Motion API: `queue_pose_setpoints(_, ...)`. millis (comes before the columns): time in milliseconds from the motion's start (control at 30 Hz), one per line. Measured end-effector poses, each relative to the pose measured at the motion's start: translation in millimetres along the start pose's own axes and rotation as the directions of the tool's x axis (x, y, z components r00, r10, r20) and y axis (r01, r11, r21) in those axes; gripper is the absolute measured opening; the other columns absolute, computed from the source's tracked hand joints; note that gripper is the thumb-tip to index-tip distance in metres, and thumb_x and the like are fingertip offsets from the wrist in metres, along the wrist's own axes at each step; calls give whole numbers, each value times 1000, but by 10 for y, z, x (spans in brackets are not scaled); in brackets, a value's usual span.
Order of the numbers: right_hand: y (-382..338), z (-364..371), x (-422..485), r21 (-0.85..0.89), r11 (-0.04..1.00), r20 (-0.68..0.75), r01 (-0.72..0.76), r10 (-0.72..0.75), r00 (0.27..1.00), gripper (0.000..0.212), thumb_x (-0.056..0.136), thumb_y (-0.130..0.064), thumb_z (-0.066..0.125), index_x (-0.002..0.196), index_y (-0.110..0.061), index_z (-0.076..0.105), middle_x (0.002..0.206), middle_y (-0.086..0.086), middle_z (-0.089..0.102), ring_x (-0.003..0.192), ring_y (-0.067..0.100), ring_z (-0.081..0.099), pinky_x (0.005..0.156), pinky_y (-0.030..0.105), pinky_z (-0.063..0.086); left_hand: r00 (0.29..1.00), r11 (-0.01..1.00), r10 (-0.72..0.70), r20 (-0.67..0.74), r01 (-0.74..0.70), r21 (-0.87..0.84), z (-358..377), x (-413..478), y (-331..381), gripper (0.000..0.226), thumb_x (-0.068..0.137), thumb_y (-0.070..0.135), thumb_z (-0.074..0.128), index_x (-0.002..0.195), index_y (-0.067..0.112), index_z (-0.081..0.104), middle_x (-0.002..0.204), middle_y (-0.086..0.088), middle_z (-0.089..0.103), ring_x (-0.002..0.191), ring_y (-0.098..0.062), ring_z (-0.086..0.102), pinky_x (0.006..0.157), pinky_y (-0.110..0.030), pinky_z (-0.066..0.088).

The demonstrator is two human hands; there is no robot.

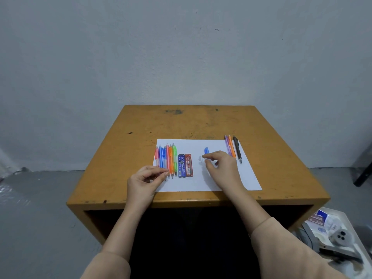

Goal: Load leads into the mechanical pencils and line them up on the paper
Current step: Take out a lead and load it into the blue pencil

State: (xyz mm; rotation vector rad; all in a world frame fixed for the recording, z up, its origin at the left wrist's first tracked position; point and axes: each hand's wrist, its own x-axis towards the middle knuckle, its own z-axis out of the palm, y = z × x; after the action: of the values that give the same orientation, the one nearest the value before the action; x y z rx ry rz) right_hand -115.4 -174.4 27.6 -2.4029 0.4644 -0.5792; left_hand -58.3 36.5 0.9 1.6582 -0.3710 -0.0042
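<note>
Lead, I judge, is brittle and wants a light fingertip pinch, so my left hand (145, 179) pinches something thin beside the pencil row (166, 160) while my right (220, 168) hovers half-curled over the blue pencil (206, 151) on the paper (201, 184).

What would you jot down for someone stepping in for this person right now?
Left hand: fingertips pinched at the tips of the left row of pencils; what it holds, if anything, is too small to tell.
Right hand: over a blue pencil mid-paper, fingers curled at it.
Two lead cases lie beside the left row.
Three more pencils lie at the right edge of the paper.
Which pencils are loaded cannot be told; one neat row is not yet formed.
</note>
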Motion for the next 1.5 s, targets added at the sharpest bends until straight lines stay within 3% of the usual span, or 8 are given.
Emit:
queue_pose_setpoints(333, 74, 127, 72, -75, 976, -16, -206, 206, 978, 43, 89, -24, 65, 128, -7, 59, 116, 9, 61, 102, 19, 58, 88, 24, 45, 1000, 1000, 8, -5, -7, 22, 2, -6, 17, 18, 74, 13, 75, 82, 29, 73, 94, 5, 68, 93, 6, 58, 70, -21, 55)
queue_pose_setpoints(500, 23, 102, 164, -118, 953, 3, -278, 280, 960, 25, 89, -15, 62, 107, 1, 69, 99, 12, 68, 77, 16, 59, 67, 22, 45, 1000, 1000, 1, 2, -1, 22, 4, -7, 20, 18, 74, 12, 75, 83, 27, 74, 94, 6, 68, 94, 6, 58, 69, -16, 54)
queue_pose_setpoints(733, 64, 51, 246, -31, 942, 13, -333, 334, 943, 35, 87, -12, 66, 120, -3, 64, 116, 10, 66, 94, 18, 61, 73, 20, 46, 1000, 1000, -13, 3, 12, 26, 3, -1, 17, 17, 74, 13, 75, 83, 28, 73, 93, 7, 68, 96, 2, 59, 69, -19, 54)
queue_pose_setpoints(800, 76, 10, 241, 22, 941, 12, -338, 338, 941, 37, 87, -11, 65, 123, -4, 62, 116, 9, 66, 88, 15, 59, 74, 18, 44, 1000, 1000, -10, 1, 10, 23, 4, -1, 19, 18, 74, 13, 75, 83, 28, 73, 93, 7, 68, 96, 1, 59, 69, -18, 54)
queue_pose_setpoints(967, 108, -64, 158, 93, 973, -6, -212, 213, 977, 35, 89, -11, 62, 123, -10, 63, 87, 0, 62, 69, 7, 51, 58, 8, 36, 1000, 1000, -3, -1, 3, 26, 3, -4, 6, 18, 74, 13, 75, 83, 28, 73, 93, 8, 68, 96, 3, 59, 68, -17, 54)
queue_pose_setpoints(1133, 84, -69, 91, 131, 987, -53, -91, 98, 994, 30, 89, -11, 63, 118, -14, 67, 105, 2, 63, 82, 8, 54, 74, 15, 46, 1000, 999, 27, -9, -26, 25, 9, -1, 7, 19, 74, 10, 75, 81, 28, 73, 92, 7, 68, 93, 3, 60, 70, -15, 53)
queue_pose_setpoints(1267, 58, -69, 25, 170, 985, -55, -18, 27, 998, 30, 89, -11, 62, 119, -12, 66, 99, -4, 60, 79, 3, 52, 67, 5, 42, 999, 999, 31, -10, -31, 14, 8, 3, 1, 18, 73, 13, 75, 80, 29, 73, 91, 7, 68, 93, 1, 60, 70, -16, 53)
queue_pose_setpoints(1500, 27, -3, -85, 208, 975, -61, 73, -62, 996, 31, 88, -18, 66, 119, -9, 67, 90, -5, 58, 75, 3, 50, 63, 4, 39, 1000, 999, 25, -7, -24, 23, 7, -3, 7, 16, 73, 15, 75, 82, 28, 74, 92, 7, 69, 94, 0, 61, 70, -20, 55)
